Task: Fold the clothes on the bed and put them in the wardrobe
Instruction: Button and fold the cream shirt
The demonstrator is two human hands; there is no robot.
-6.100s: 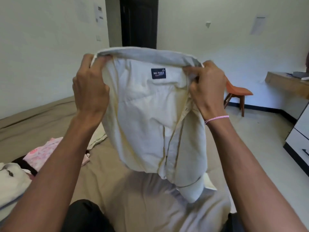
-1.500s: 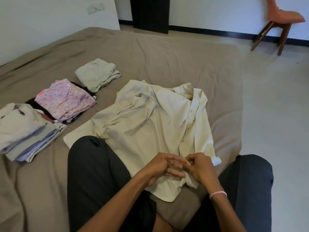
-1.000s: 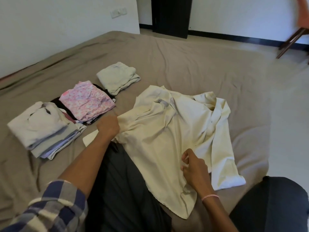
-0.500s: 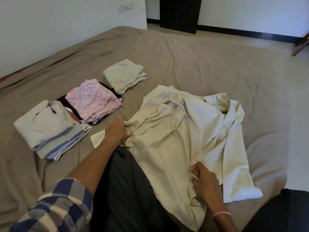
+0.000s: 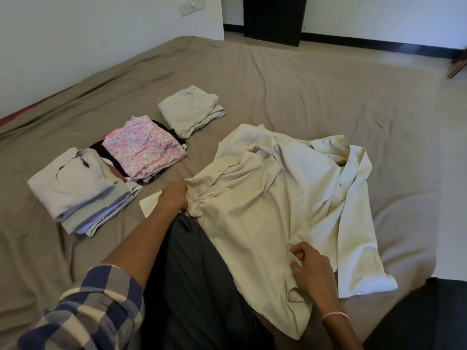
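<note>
A cream button-up shirt [image 5: 267, 210] lies spread and rumpled on the brown bed [image 5: 303, 84], partly over my dark-trousered leg. My left hand [image 5: 174, 195] grips the shirt's left side, at the sleeve area, with the fabric bunched in its fingers. My right hand [image 5: 309, 266] pinches the front edge near the hem. To the left lie folded clothes: a white and grey stack [image 5: 75, 188], a pink floral piece on dark garments [image 5: 144, 147], and a pale folded garment [image 5: 192, 109].
The bed's right edge drops to a pale tiled floor [image 5: 449, 173]. A dark door [image 5: 273, 18] stands at the back. A chair leg [image 5: 457, 66] shows at the far right. White walls bound the bed on the left.
The shirt went from held up to laid flat. Over the last second my left hand keeps hold of the left side and bunches it more; my right hand stays at the front edge.
</note>
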